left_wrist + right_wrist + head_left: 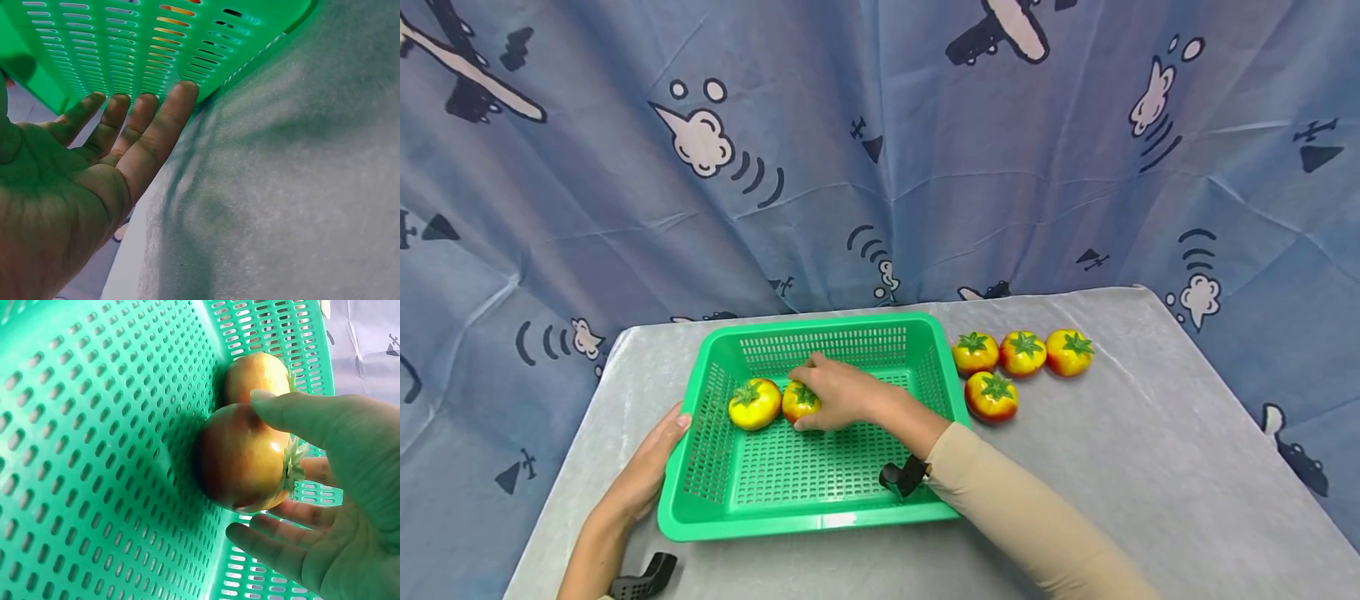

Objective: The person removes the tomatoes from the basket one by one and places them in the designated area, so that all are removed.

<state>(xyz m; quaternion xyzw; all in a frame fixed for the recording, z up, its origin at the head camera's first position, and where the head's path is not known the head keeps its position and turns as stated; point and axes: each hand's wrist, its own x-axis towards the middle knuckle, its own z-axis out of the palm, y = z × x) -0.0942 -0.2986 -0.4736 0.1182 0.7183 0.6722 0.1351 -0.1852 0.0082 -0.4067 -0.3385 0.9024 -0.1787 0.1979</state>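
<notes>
A green plastic basket (820,523) with slotted walls sits on the table. My left hand (651,458) holds its left side, thumb on the rim and the other fingers (150,147) against the outer wall below. Inside the basket, my right hand (838,393) grips a glossy yellow-red tomato (240,459) with a green leafy top. Its thumb lies on one side of the fruit and the fingers reach around the other. Close beside that fruit, toward the basket's left wall, sits a second tomato (755,405), partly hidden behind the first in the right wrist view.
Several more tomatoes (1022,354) stand on the table just right of the basket, one (991,397) in front of the others. The grey table (1150,467) extends to the right. A blue patterned curtain (925,167) hangs behind it.
</notes>
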